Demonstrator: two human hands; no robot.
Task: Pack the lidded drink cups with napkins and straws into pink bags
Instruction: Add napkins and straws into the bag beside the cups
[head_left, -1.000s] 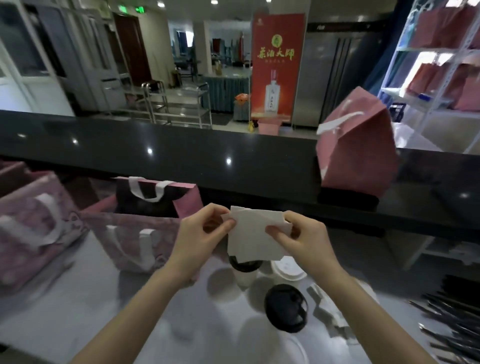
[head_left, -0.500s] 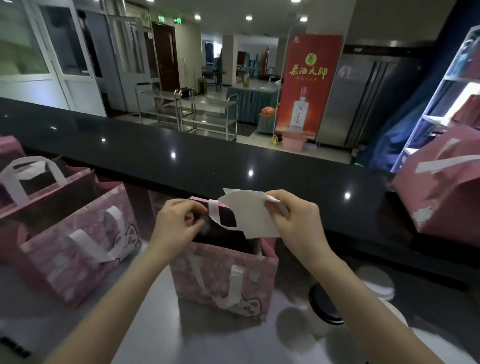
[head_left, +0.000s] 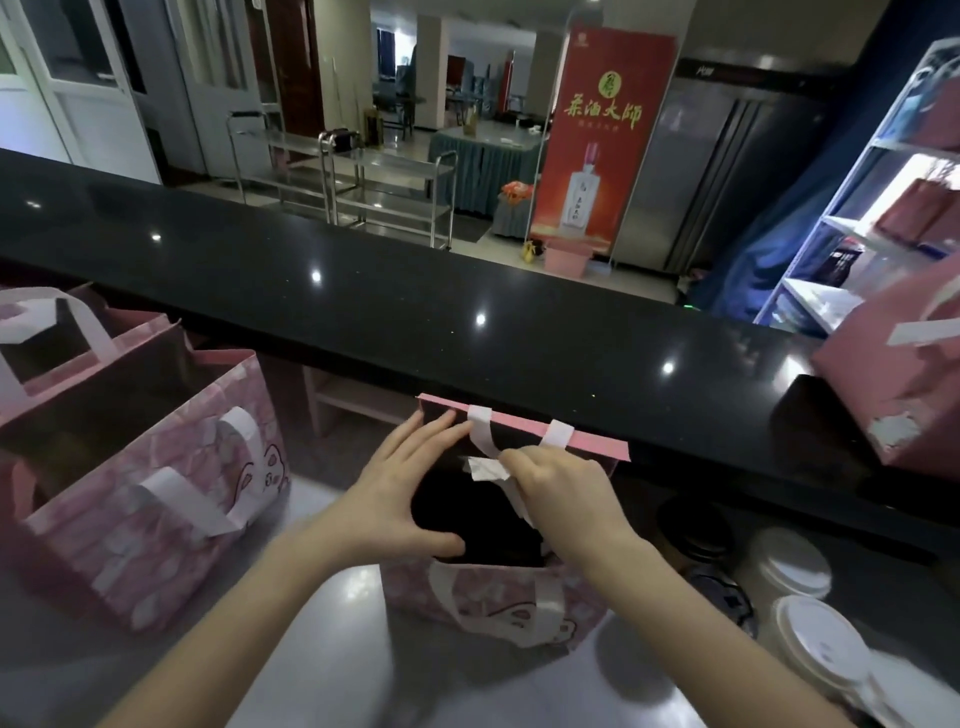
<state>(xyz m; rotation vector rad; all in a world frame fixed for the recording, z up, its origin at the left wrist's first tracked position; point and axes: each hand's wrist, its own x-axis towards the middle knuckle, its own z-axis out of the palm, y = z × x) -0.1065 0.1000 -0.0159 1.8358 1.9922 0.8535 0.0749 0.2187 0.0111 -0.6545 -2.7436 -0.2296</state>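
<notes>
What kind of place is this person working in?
Probably a drink counter in a restaurant or banquet hall: a long black counter, lidded cups beside pink bags, and steel trolleys and a red liquor banner beyond.

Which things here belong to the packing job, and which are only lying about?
Job: napkin pinched by right hand; left hand on the open pink bag; lidded cups; spare pink bags.
Lying about: red banner; steel trolleys; shelf rack.

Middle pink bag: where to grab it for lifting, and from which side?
Take the bag by its white handles, from above. The near handle hangs down the front wall, so lift it first; the far handle droops into the open mouth.
</notes>
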